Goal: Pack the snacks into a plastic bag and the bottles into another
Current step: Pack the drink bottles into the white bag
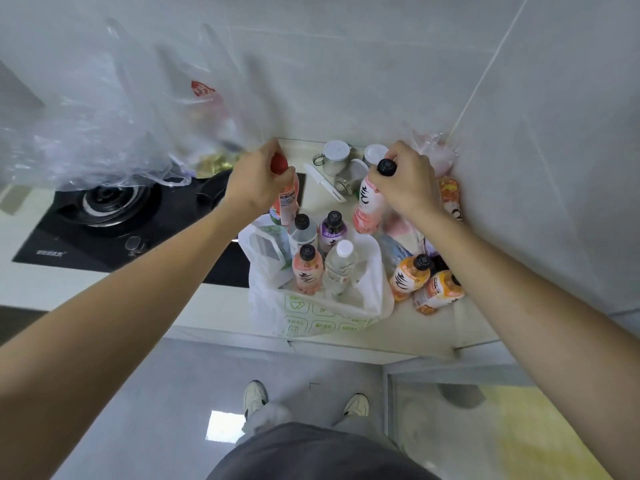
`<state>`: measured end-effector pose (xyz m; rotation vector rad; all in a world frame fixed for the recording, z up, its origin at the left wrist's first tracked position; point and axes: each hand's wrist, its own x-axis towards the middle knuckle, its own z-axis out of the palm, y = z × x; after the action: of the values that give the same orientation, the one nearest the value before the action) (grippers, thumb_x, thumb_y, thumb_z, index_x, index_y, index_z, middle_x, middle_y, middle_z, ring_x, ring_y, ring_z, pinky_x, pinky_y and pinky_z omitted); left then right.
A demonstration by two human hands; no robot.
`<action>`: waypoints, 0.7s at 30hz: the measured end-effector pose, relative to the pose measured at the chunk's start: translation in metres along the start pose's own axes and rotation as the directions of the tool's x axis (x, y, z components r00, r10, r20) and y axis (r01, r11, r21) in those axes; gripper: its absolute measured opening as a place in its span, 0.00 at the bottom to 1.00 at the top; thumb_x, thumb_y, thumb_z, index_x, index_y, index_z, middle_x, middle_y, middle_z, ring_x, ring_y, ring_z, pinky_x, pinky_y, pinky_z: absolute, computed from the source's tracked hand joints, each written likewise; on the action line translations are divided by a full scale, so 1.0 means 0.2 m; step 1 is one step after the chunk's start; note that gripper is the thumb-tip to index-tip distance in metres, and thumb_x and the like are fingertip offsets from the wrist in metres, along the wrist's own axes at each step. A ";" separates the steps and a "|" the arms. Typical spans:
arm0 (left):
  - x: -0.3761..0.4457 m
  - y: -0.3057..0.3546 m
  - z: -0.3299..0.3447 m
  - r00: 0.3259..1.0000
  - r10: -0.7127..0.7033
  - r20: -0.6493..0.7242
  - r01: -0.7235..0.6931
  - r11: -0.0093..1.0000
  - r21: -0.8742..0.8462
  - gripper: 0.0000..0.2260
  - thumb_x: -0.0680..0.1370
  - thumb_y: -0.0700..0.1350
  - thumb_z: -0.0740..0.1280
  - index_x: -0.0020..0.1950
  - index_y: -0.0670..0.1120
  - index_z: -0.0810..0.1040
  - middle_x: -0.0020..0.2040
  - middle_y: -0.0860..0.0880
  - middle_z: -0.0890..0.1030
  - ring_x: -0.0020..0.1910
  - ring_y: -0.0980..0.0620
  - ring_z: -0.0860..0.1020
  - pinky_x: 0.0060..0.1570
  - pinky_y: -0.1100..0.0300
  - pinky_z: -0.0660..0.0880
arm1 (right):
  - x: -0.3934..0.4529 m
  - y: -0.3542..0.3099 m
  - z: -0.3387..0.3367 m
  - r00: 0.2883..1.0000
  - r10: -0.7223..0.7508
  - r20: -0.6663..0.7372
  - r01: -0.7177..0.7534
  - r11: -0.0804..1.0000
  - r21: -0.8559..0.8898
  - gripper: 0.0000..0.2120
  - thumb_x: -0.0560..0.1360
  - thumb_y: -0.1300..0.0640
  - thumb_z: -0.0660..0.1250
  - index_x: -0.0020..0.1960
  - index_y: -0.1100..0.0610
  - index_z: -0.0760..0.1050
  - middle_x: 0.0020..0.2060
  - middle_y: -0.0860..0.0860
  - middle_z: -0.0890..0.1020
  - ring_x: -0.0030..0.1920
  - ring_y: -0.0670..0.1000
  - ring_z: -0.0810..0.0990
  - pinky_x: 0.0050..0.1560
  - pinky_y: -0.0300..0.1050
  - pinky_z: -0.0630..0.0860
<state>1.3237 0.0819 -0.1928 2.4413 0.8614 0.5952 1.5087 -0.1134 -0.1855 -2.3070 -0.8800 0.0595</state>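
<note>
A white plastic bag point(311, 317) with green print stands open on the counter, holding several upright bottles, among them a clear water bottle point(339, 268) and a purple one point(332, 230). My left hand point(256, 185) grips a red-capped bottle point(289, 199) by its top, above the bag's far left side. My right hand point(405, 181) grips a pink bottle with a black cap point(369, 206) above the bag's far right. Two orange bottles point(426, 282) lie on the counter to the right of the bag. A clear bag with snacks point(138, 116) rises at the upper left.
A black gas hob point(104, 216) lies left of the bag. Glass jars with white lids point(337, 157) and a white knife point(323, 183) sit at the back by the tiled wall. More packets point(450, 199) lie against the right wall. The counter edge runs just below the bag.
</note>
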 end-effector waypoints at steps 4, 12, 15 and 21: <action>-0.15 0.00 -0.06 0.997 -0.042 -0.061 0.042 0.999 0.004 0.08 0.76 0.47 0.70 0.47 0.44 0.74 0.38 0.50 0.76 0.36 0.48 0.74 0.33 0.57 0.69 | -0.11 0.00 -0.04 0.999 -0.034 0.014 0.034 0.999 0.001 0.08 0.73 0.52 0.70 0.47 0.55 0.77 0.40 0.51 0.82 0.41 0.54 0.78 0.30 0.41 0.66; -0.37 -0.05 -0.14 0.994 -0.110 -0.017 0.110 0.994 0.015 0.09 0.74 0.51 0.69 0.44 0.48 0.72 0.37 0.53 0.74 0.38 0.46 0.77 0.36 0.56 0.70 | -0.34 0.03 -0.08 0.999 -0.040 -0.015 0.042 0.994 0.105 0.07 0.70 0.54 0.73 0.42 0.56 0.76 0.33 0.48 0.80 0.37 0.51 0.79 0.34 0.44 0.71; -0.45 -0.04 -0.14 0.996 -0.081 0.048 0.081 0.997 0.015 0.09 0.75 0.52 0.70 0.45 0.48 0.74 0.39 0.51 0.79 0.37 0.47 0.79 0.36 0.53 0.76 | -0.44 0.03 -0.08 0.999 -0.006 -0.039 0.010 0.995 0.094 0.09 0.68 0.53 0.74 0.38 0.52 0.73 0.31 0.47 0.77 0.35 0.50 0.78 0.34 0.47 0.70; -0.61 -0.09 -0.10 0.980 -0.116 0.159 0.125 0.991 -0.046 0.10 0.75 0.51 0.70 0.47 0.47 0.73 0.39 0.49 0.80 0.36 0.46 0.81 0.37 0.49 0.80 | -0.64 0.01 -0.03 0.999 0.043 0.002 -0.043 0.996 0.072 0.09 0.69 0.56 0.74 0.44 0.48 0.75 0.37 0.44 0.81 0.41 0.48 0.79 0.41 0.43 0.72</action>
<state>1.2184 0.0192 -0.2168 2.3307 0.9079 0.3729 1.4121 -0.1957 -0.2054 -2.2582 -0.8156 0.1085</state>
